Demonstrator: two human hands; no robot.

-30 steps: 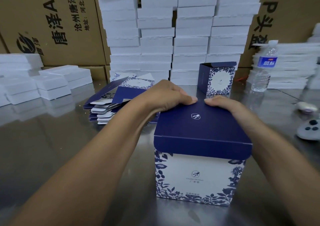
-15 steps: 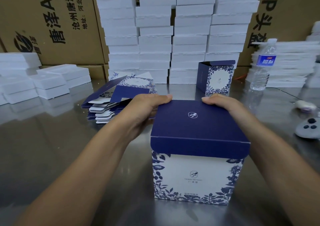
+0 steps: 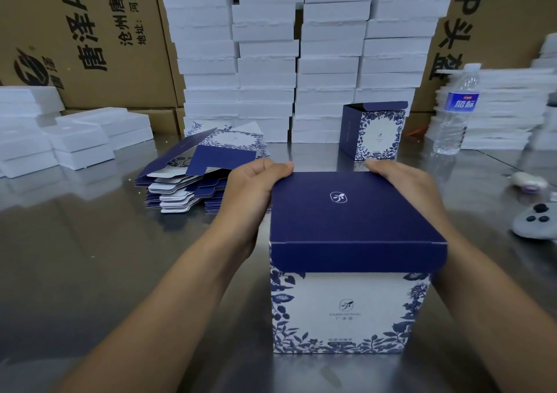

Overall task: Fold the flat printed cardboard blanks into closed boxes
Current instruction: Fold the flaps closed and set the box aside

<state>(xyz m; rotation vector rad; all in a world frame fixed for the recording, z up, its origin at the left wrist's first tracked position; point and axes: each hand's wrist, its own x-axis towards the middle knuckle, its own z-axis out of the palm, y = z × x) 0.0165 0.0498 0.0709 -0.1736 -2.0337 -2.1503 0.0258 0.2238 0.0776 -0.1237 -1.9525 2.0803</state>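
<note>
The left hand (image 3: 253, 187) has slid from the middle of the lid's far edge to the far left corner, and the camera has come closer. The box (image 3: 346, 308) stands upright on the brushed steel table (image 3: 90, 257), just in front of the person. It is a smooth matte cardboard cube, white with a navy leaf border and a small logo. Its plain navy lid (image 3: 349, 211) lies flat, and the front tuck flap hangs over the printed face. The left fingers curl round the corner and down the left side. The right hand (image 3: 404, 187) clasps the far right corner, with its fingertips hidden behind the edge. Flat blanks (image 3: 187, 181) lie fanned in a loose pile to the left, and a second box (image 3: 373, 130) stands behind, in front of rough-edged white foam blocks (image 3: 265, 61).
</note>
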